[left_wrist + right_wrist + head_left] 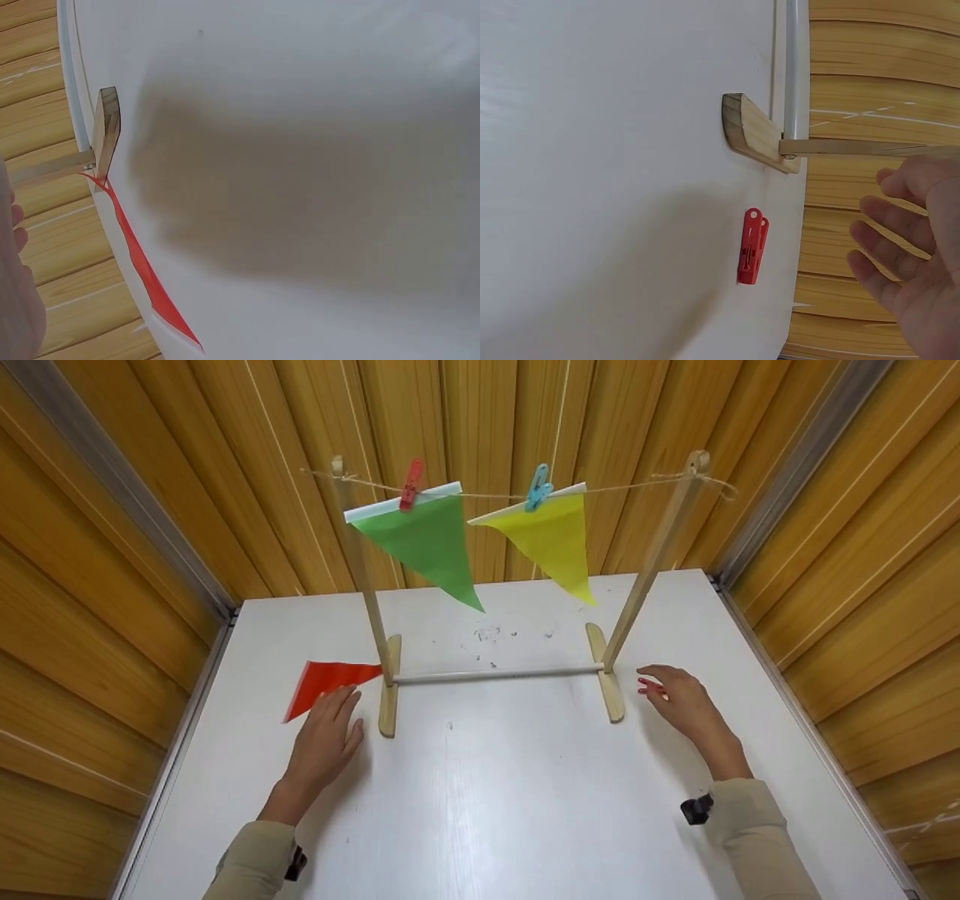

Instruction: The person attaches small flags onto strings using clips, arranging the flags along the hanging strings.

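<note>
A red triangular pennant (pixel 330 681) with a white edge lies on the table, left of the wooden stand. Over its near part is my left hand (pixel 319 742), fingers extended and holding nothing; the left wrist view shows the pennant (pixel 146 270) apart from the hand (pixel 19 292). On the right, a red clothespin (pixel 752 247) lies on the table. My right hand (pixel 690 709) hovers above it with loosely bent fingers, and the right wrist view shows space between the hand (pixel 922 247) and the clothespin. From the head, the hand partly hides the clothespin (pixel 651 687).
Between two wooden posts (pixel 652 562) runs a string (pixel 622 487). A green pennant (pixel 427 536) hangs there from a red clothespin (pixel 411 485), a yellow pennant (pixel 559 536) from a blue clothespin (pixel 538 489). A white bar (pixel 495 673) joins the stand's feet (pixel 388 712). Wood-patterned walls surround the table.
</note>
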A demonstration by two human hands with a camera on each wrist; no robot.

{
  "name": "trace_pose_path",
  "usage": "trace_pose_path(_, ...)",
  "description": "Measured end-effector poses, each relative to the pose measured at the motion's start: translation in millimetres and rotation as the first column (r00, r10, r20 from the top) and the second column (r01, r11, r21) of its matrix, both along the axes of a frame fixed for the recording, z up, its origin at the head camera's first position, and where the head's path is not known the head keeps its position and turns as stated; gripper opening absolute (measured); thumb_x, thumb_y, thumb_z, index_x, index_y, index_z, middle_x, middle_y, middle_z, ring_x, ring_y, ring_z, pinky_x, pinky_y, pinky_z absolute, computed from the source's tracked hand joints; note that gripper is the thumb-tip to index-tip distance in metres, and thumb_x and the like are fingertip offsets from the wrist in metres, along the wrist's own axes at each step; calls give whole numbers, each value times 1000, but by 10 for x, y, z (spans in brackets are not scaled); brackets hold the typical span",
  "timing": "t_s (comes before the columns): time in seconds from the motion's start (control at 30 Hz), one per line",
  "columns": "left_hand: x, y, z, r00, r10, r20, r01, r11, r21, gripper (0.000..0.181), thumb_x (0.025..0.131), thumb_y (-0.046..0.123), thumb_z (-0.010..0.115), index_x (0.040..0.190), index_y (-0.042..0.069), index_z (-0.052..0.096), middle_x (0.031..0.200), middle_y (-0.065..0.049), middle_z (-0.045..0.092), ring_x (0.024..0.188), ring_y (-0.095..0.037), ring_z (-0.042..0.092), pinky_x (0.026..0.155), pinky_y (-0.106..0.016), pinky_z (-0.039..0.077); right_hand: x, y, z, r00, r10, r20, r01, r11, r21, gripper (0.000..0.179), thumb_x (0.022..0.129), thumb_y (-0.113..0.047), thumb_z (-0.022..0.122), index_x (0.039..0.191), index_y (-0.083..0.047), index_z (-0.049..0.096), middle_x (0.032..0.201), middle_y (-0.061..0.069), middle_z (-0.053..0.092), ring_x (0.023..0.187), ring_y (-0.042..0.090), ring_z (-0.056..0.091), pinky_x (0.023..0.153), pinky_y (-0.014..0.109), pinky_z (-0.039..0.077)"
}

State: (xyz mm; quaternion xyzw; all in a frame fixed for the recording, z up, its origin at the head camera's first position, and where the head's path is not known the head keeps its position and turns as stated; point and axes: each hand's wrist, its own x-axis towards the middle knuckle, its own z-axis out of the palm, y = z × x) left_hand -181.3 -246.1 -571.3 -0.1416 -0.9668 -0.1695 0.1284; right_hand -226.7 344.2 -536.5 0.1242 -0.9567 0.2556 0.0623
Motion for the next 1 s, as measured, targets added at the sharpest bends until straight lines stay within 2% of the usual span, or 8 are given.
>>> trace_pose_path(0.27, -38, -86, -16, 996, 73, 55, -75, 997, 29, 63, 96, 24, 68, 151, 4, 46, 156, -14, 44, 145, -34, 37, 119, -57, 30, -63, 79, -95, 998, -22, 62, 23, 1000, -7, 34, 96, 0, 62, 130, 3, 63, 136, 30, 58, 125, 51, 54, 105, 64, 43)
trace_pose_path(0.5, -54, -131, -94, 990, 116, 83, -121, 991, 56, 61, 99, 25, 63, 152, 2, 43, 155, -17, 43, 145, -37, 36, 117, -59, 31, -101, 138, -185, 1000, 3, 13, -3, 1000, -16, 32, 95, 4, 59, 127, 6, 64, 131, 32, 60, 123, 51, 55, 103, 64, 44)
trace_pose_path(0.57, -57, -154, -107, 987, 126, 98, -132, 989, 60, 62, 100, 26, 62, 153, 3, 41, 156, -17, 42, 145, -37, 35, 117, -60, 31, -105, 142, -190, 1000, -5, 31, 5, 1000, -15, 32, 96, 3, 60, 128, 6, 63, 132, 32, 60, 124, 51, 55, 104, 65, 43)
trace_pose_path(0.67, -64, -205, -123, 980, 153, 129, -163, 984, 68, 63, 101, 26, 61, 155, 2, 38, 158, -19, 40, 146, -39, 33, 117, -61, 31, -112, 140, -205, 998, -13, 58, 14, 1000, -19, 33, 96, 2, 61, 129, 5, 63, 133, 32, 59, 125, 51, 54, 105, 64, 42)
trace_pose_path(0.83, -87, -287, -143, 959, 220, 181, -239, 966, 94, 66, 101, 26, 60, 156, 1, 34, 160, -20, 35, 148, -41, 29, 116, -63, 30, -129, 143, -224, 997, -19, 69, 20, 1000, -19, 33, 97, 1, 61, 130, 4, 62, 134, 32, 58, 126, 51, 53, 106, 64, 42)
trace_pose_path(1.0, -124, -326, -195, 949, 241, 202, -268, 956, 119, 65, 101, 23, 58, 156, 0, 33, 160, -21, 33, 148, -42, 27, 119, -61, 26, -136, 174, -220, 996, -33, 80, 32, 999, 9, 34, 96, 1, 61, 130, 5, 62, 133, 32, 59, 122, 50, 56, 102, 64, 45)
